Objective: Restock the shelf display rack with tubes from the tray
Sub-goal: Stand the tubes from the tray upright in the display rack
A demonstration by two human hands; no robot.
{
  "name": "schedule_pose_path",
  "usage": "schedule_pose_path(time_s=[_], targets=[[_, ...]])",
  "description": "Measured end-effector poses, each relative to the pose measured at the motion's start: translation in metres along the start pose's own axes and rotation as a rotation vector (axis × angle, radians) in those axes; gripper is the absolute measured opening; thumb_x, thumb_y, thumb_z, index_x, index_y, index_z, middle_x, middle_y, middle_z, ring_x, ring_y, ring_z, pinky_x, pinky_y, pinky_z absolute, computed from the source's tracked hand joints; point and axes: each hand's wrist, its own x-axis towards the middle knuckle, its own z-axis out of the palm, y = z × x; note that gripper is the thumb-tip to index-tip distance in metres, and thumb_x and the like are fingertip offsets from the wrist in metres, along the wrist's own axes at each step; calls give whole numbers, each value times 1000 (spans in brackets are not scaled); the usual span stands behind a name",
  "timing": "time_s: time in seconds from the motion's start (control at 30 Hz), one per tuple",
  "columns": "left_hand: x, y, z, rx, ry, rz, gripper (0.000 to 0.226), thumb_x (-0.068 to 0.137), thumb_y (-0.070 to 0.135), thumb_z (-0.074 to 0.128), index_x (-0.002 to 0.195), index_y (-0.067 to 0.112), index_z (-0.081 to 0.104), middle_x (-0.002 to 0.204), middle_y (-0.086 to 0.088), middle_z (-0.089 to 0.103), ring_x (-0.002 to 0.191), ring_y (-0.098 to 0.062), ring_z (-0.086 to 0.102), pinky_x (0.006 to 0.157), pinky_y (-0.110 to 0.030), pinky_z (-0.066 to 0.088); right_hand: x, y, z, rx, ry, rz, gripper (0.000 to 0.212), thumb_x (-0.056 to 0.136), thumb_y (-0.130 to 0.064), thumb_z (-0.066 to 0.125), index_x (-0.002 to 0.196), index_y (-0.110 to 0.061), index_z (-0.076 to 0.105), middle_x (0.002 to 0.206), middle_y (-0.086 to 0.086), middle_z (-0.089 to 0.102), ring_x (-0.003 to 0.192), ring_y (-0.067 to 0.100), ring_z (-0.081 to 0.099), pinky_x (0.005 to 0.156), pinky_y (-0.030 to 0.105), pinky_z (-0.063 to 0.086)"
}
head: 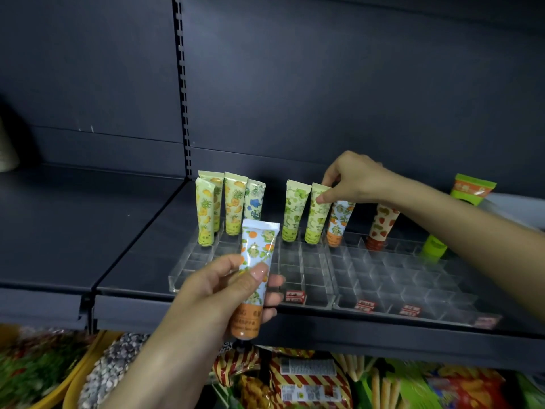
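1. Grip state: the right hand [351,180] pinches the crimped top of the green tube [317,215] between thumb and forefinger. The left hand [224,286] grasps the orange tube [258,246] around its lower body, cap down.
2. Location: the green tube stands cap down in a rear cell of the rack [383,278], directly below the pinch. The orange tube is held clear of the rack, in front of it and left of that pinch.
3. Press the green tube straight down until the cap seats. A sideways pull would probably tip it against the twin tube [295,214] just left of the grip.
4. Release only once the tube stands unaided.
5. The orange tube probably belongs in a cell beside its match [339,222], just right of the pinch.
6. Appearance: the green tube has a pale body with a green leaf print, a flat folded top and a yellow-green base band. It looks thin-walled, so a light pinch should suffice.
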Motion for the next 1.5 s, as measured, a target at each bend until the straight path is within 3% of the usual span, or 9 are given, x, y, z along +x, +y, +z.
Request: schedule_pose_path(time_s=[0.3,0.43,0.63,0.8,0.93,1.1,1.23,1.37,1.5], targets=[[0,0,9,36,-14,21,34,69,21,65,101,10,68,85,-13,75,64,-16,67,54,-22,54,-17,0,-17,-9,55,-47,34,79,-41,73,107,-22,70,107,-9,64,115,18,54,105,49,36],[3,1,24,65,-61,46,31,71,22,65,101,11,68,87,-11,75,67,-15,68,59,-22,56,-52,-6,-42,233,125,-187,18,79,-35,71,92,-24,75,86,-16,69,91,2,64,86,24,50],[6,-11,54,111,-100,61,32,70,23,64,98,10,68,85,-8,76,70,-15,70,66,-23,59,-91,-13,-49,448,-67,-374,21,76,-33,70,84,-15,77,71,-3,72,65,6,65,64,14,50],[6,-16,75,177,-141,165,28,71,24,63,97,15,68,86,-3,77,77,-13,73,66,-16,55,-99,0,-50,452,-172,-376,29,64,-40,74,79,-16,77,74,7,73,70,23,67,69,33,53],[6,-23,86,222,-166,249,26,72,26,61,97,20,67,85,3,77,79,-9,73,64,-12,51,-103,16,-53,441,-265,-306,12,69,-27,78,75,-16,77,71,3,74,65,13,65,73,31,54],[12,-34,93,372,-198,330,22,77,42,69,93,28,69,89,7,76,87,-15,72,80,-32,55,-110,24,-55,406,-262,-297,10,68,-30,79,68,-21,76,65,-6,70,55,-4,55,55,9,42],[14,-38,95,444,-227,375,19,77,43,63,96,38,66,91,7,75,85,-19,70,78,-39,55,-112,29,-57,349,-219,-337,18,62,-40,77,67,-23,76,75,6,68,59,9,53,58,26,44],[18,-43,82,626,-185,469,33,85,63,50,103,39,64,97,22,71,88,7,65,73,-14,50,-110,39,-69,315,-156,-329,24,57,-45,72,68,-23,76,83,13,68,77,28,61,70,39,50],[19,-49,58,1199,-121,604,63,83,78,17,132,47,41,130,34,48,119,18,40,90,-3,30,-98,50,-78,201,-40,-261,21,58,-45,71,65,-25,74,81,3,70,67,10,62,57,20,47]])
